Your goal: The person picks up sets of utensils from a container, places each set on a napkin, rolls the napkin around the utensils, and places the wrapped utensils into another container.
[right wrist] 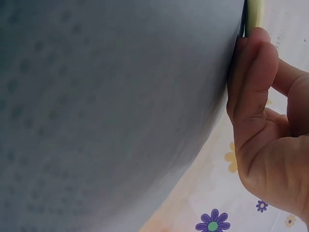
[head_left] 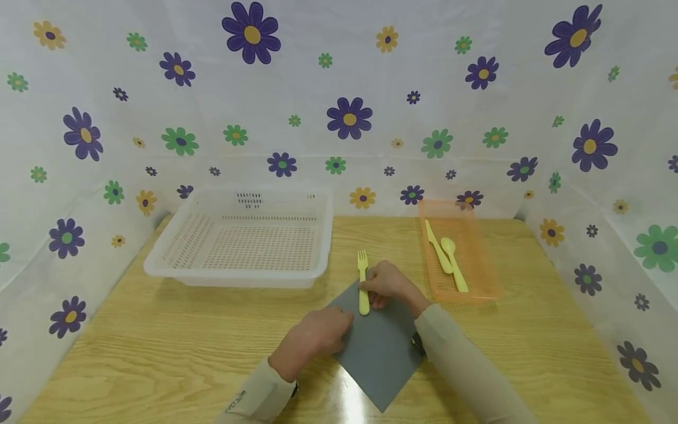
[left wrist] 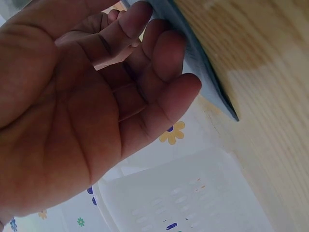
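A pale yellow fork [head_left: 363, 300] lies slantwise over the upper corner of a grey square cloth [head_left: 384, 377], tines pointing away from me. My right hand [head_left: 389, 281] pinches its handle from the right. In the right wrist view, the fork handle [right wrist: 255, 14] shows at the fingertips, and the cloth [right wrist: 116, 106] fills the left side. My left hand [head_left: 320, 331] is at the cloth's left edge with its fingers loosely bent. Seen from the left wrist, those fingers [left wrist: 169, 99] are close to the cloth edge [left wrist: 205, 72]; whether they touch it I cannot tell.
A white perforated basket [head_left: 238, 280] stands at the back left. On the right, an orange tray [head_left: 479, 259] holds a yellow knife [head_left: 438, 250] and a yellow spoon [head_left: 455, 266]. Flower-printed sheeting [head_left: 296, 70] encloses the wooden table [head_left: 175, 347] behind and at the sides.
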The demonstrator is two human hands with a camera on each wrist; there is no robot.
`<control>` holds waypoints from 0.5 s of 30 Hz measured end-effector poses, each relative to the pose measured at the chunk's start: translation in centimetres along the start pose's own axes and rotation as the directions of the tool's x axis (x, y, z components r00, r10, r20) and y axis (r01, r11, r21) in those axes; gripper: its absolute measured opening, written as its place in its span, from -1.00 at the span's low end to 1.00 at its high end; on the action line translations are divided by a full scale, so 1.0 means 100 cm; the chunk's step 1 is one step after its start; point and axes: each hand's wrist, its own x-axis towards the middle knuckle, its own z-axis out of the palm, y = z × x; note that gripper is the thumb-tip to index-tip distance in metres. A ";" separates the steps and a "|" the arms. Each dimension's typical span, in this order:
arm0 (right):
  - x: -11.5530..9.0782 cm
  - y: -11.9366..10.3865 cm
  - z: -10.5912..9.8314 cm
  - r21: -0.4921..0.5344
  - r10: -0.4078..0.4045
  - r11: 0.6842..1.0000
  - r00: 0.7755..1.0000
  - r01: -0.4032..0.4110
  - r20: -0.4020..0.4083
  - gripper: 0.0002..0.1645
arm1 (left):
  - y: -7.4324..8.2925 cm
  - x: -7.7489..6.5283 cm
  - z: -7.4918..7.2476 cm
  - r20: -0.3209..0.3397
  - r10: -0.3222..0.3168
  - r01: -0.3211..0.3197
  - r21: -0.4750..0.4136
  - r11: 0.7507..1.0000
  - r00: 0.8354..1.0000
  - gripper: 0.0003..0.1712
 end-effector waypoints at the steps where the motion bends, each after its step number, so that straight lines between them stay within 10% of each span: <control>1: 0.000 0.000 0.000 -0.003 0.003 1.000 1.000 -0.003 -0.001 -0.56 | 0.000 0.000 0.000 0.000 0.000 0.000 -0.003 1.000 1.000 -0.83; 15: -0.001 -0.001 0.000 -0.038 0.024 0.999 1.000 -0.024 0.005 -0.55 | 0.000 -0.001 -0.002 0.015 -0.016 0.017 -0.020 1.000 1.000 -0.83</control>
